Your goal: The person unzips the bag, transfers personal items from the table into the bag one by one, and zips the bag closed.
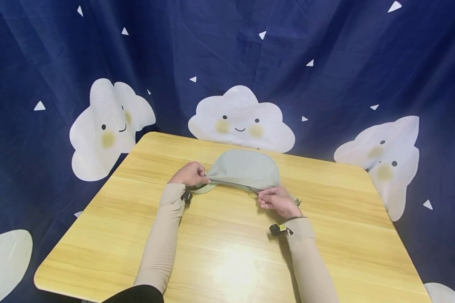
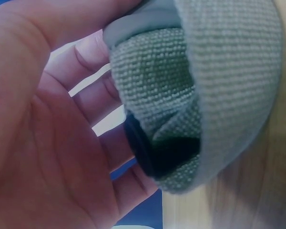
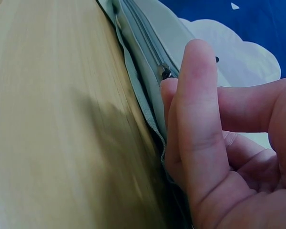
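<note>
A pale grey-green waist bag [image 1: 246, 166] lies near the table's far side, its zipper edge towards me. My left hand [image 1: 191, 174] pinches its left corner between thumb and fingers. Beside that hand, the woven strap [image 2: 233, 71] curves in a loop with a black piece inside it in the left wrist view. At the right part of the zipper, my right hand [image 1: 280, 202] pinches the zipper pull [image 3: 166, 71] between thumb and index finger. The zipper teeth [image 3: 143, 24] run away from the fingertips along the bag's edge; the fingers hide part of the pull.
The bag rests on a light wood table [image 1: 220, 240] with rounded corners. Behind it hangs a dark blue curtain [image 1: 227, 50] printed with white clouds and small triangles. A bit of strap end [image 1: 297, 201] shows beyond my right hand.
</note>
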The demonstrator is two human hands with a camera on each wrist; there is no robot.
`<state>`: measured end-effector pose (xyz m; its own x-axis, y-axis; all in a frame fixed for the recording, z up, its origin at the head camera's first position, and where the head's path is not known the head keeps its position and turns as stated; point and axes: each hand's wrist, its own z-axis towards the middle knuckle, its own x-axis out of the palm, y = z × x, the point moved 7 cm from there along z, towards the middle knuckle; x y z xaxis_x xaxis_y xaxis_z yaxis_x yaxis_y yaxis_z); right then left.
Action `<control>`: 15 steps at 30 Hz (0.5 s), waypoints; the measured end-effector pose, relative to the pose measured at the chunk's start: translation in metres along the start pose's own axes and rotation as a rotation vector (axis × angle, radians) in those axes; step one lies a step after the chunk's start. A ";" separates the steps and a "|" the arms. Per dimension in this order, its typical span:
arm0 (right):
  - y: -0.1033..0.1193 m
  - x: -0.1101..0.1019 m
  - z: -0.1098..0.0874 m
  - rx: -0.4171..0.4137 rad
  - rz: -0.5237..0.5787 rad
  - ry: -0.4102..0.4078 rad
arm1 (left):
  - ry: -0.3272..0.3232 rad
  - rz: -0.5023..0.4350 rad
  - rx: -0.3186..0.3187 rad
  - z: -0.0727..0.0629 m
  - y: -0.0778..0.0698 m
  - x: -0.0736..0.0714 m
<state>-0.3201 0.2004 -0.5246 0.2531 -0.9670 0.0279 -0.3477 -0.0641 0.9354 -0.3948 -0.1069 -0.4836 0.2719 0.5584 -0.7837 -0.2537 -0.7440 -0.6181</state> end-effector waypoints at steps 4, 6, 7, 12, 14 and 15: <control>0.000 -0.003 -0.001 0.000 0.011 -0.004 | -0.002 -0.002 0.009 0.000 -0.001 -0.001; 0.001 -0.005 -0.002 -0.002 0.017 -0.004 | -0.005 0.000 0.018 0.001 -0.002 -0.001; 0.001 -0.005 -0.002 -0.003 0.020 -0.004 | -0.005 0.001 0.022 0.001 -0.002 -0.002; 0.001 -0.006 -0.002 -0.001 0.024 0.005 | -0.001 -0.005 0.026 0.002 0.000 0.000; 0.000 -0.007 -0.001 0.005 0.030 0.003 | 0.001 -0.005 0.022 0.003 0.001 0.000; 0.000 -0.007 -0.001 0.005 0.031 0.005 | 0.000 -0.005 0.020 0.003 0.001 0.001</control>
<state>-0.3207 0.2071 -0.5239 0.2469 -0.9673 0.0583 -0.3595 -0.0355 0.9325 -0.3981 -0.1064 -0.4852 0.2734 0.5618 -0.7808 -0.2707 -0.7340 -0.6229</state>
